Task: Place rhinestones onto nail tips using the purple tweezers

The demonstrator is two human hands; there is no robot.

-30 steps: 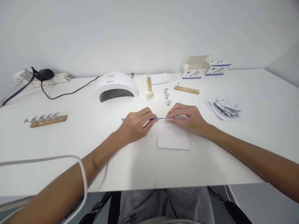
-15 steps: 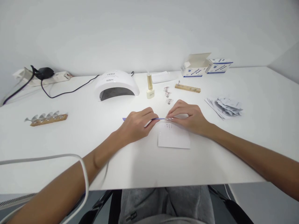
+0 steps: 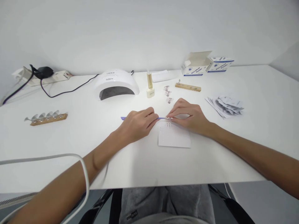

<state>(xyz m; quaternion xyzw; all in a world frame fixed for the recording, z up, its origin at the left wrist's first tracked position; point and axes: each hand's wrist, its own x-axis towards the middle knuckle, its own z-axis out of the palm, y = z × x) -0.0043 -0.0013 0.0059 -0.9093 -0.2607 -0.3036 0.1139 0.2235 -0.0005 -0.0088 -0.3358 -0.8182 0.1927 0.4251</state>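
My left hand [image 3: 137, 125] is closed round a thin purple stick tool [image 3: 123, 118], held nearly level, its tip pointing right. My right hand [image 3: 190, 115] pinches a small shiny piece, apparently a false nail [image 3: 169, 119], between thumb and fingertips, which partly hide it. The tool's tip meets or nearly meets this piece; contact is too small to tell. Just below the fingers lies a white card [image 3: 175, 138] with rows of tiny dark and shiny dots, probably rhinestones. Beyond my right hand stand several clear pinkish false nails [image 3: 169, 100] on little metal stands.
A white nail lamp [image 3: 116, 84], a gold-capped bottle [image 3: 150, 88] and alcohol pad boxes [image 3: 193, 70] stand at the back. A wooden bar [image 3: 188, 87] and opened packets [image 3: 229, 107] lie right. Another bar with nail tips [image 3: 49, 119] is left. A white cable [image 3: 85, 174] crosses my left forearm.
The purple tool's rear end has shifted slightly left and up behind my left hand. My right hand keeps its pinch, and both hands stay nearly in place.
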